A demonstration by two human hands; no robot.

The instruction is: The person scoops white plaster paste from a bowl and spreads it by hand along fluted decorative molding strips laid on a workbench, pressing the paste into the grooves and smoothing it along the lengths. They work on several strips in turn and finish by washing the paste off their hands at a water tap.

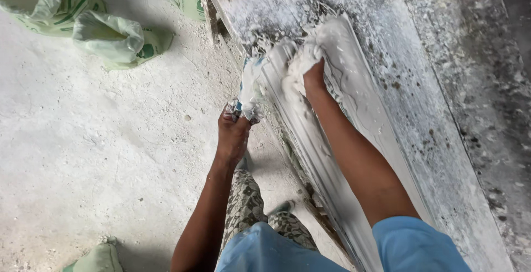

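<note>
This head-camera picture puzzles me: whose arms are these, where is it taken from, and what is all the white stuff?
The camera sits on a person's head and looks down, so both arms are that person's own; no machine is involved. The right hand, coated white, presses a clump of wet white plaster onto a long white ridged moulding that lies on a plaster-spattered workbench. The left hand grips a plaster-soaked rag at the moulding's edge. Below are the person's blue sleeves and patterned trousers. On the dusty floor lie crumpled green and white sacks, with another at the bottom edge.
</note>
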